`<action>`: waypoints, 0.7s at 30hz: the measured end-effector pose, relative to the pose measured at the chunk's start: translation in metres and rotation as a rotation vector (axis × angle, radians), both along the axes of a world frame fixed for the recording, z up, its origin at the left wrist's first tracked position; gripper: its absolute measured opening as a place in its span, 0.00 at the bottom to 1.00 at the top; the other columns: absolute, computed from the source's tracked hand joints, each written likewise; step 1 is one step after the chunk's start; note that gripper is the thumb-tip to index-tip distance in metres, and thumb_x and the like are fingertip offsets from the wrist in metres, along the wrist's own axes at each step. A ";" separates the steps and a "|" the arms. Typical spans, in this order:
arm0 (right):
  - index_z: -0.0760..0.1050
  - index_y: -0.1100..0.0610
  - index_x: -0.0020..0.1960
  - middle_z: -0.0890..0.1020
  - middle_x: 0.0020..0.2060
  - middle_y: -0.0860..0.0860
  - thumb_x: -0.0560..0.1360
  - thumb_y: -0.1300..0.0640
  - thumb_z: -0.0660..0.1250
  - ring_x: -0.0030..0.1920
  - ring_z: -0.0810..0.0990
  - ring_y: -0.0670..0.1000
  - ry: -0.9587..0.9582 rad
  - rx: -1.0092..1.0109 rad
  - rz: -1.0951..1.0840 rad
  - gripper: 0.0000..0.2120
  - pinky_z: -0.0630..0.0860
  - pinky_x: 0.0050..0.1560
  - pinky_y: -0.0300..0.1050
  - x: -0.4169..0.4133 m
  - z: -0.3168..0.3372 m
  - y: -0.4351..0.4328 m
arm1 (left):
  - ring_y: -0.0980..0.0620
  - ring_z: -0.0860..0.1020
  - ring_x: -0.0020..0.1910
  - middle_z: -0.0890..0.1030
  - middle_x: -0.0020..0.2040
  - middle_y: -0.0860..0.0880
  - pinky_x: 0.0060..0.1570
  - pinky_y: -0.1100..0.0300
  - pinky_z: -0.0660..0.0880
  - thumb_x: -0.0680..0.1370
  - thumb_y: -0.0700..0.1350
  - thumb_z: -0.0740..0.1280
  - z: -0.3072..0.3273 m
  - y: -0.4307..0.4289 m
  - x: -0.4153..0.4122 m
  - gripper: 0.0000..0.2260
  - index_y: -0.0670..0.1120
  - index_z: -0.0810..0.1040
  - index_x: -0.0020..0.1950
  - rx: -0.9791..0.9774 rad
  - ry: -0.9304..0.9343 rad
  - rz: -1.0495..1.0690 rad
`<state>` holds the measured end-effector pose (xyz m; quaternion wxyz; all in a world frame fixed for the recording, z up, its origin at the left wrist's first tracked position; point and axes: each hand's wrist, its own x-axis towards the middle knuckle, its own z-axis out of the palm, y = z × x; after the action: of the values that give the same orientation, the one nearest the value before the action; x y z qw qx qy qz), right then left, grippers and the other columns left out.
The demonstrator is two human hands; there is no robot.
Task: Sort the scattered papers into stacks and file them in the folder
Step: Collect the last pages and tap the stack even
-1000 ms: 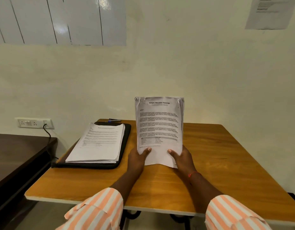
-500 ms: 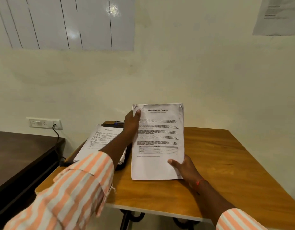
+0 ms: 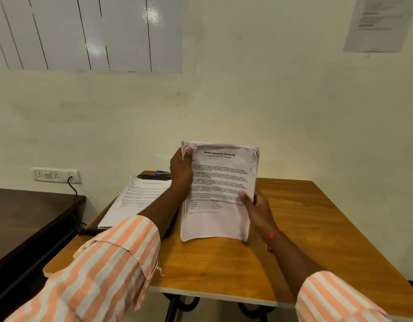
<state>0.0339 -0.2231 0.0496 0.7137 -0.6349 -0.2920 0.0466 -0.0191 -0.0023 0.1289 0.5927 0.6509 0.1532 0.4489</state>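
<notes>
A stack of printed papers (image 3: 218, 194), its top sheet headed "Sample Education Transcript", stands upright on its lower edge on the wooden table (image 3: 305, 228). My left hand (image 3: 181, 173) grips the stack's upper left corner, thumb over the front. My right hand (image 3: 256, 205) grips its right edge at mid height. To the left, a second pile of papers (image 3: 136, 201) lies on an open black folder (image 3: 89, 231), partly hidden behind my left forearm.
A blue pen (image 3: 162, 173) lies at the folder's far end. A dark desk (image 3: 26, 219) stands left of the table, under a wall socket (image 3: 55, 175) with a cable plugged in. A wall rises right behind the table.
My left hand moved from the stack's bottom edge up to its top left corner. My right hand slid from the bottom up the right edge. The stack stays upright.
</notes>
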 end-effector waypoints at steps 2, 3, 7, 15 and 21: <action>0.78 0.57 0.61 0.86 0.53 0.53 0.80 0.46 0.67 0.54 0.85 0.53 -0.060 0.053 -0.058 0.17 0.83 0.54 0.54 0.006 0.034 0.004 | 0.51 0.80 0.45 0.83 0.49 0.46 0.44 0.58 0.77 0.84 0.59 0.61 0.001 -0.004 -0.001 0.19 0.43 0.78 0.58 0.025 -0.035 -0.017; 0.78 0.59 0.57 0.85 0.50 0.56 0.80 0.44 0.67 0.51 0.84 0.54 -0.082 0.091 -0.091 0.18 0.82 0.51 0.57 0.010 0.050 0.006 | 0.51 0.80 0.45 0.83 0.49 0.46 0.44 0.58 0.77 0.84 0.59 0.61 0.002 -0.005 -0.001 0.19 0.44 0.78 0.58 0.036 -0.045 -0.019; 0.78 0.59 0.50 0.80 0.43 0.53 0.83 0.51 0.64 0.44 0.77 0.49 -0.127 0.213 -0.167 0.11 0.76 0.47 0.47 0.017 0.092 0.009 | 0.53 0.80 0.45 0.83 0.48 0.48 0.44 0.59 0.77 0.84 0.59 0.61 -0.001 -0.005 -0.001 0.18 0.45 0.79 0.57 0.039 -0.055 -0.037; 0.77 0.63 0.50 0.80 0.40 0.50 0.83 0.52 0.64 0.39 0.77 0.42 -0.179 0.227 -0.249 0.13 0.76 0.41 0.38 0.009 0.088 0.012 | 0.54 0.83 0.47 0.84 0.51 0.49 0.41 0.65 0.79 0.84 0.57 0.61 -0.007 -0.012 -0.014 0.17 0.46 0.77 0.63 0.046 -0.054 -0.120; 0.78 0.57 0.61 0.86 0.51 0.49 0.80 0.49 0.68 0.50 0.85 0.44 -0.121 0.054 -0.138 0.15 0.81 0.46 0.38 0.008 0.051 0.007 | 0.54 0.85 0.49 0.84 0.54 0.51 0.39 0.67 0.80 0.83 0.55 0.62 -0.040 -0.023 -0.033 0.16 0.46 0.74 0.65 0.103 0.028 -0.154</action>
<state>0.0416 -0.2157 0.1006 0.7130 -0.6359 -0.2912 -0.0490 -0.0518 -0.0257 0.0885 0.5891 0.6965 0.0879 0.4001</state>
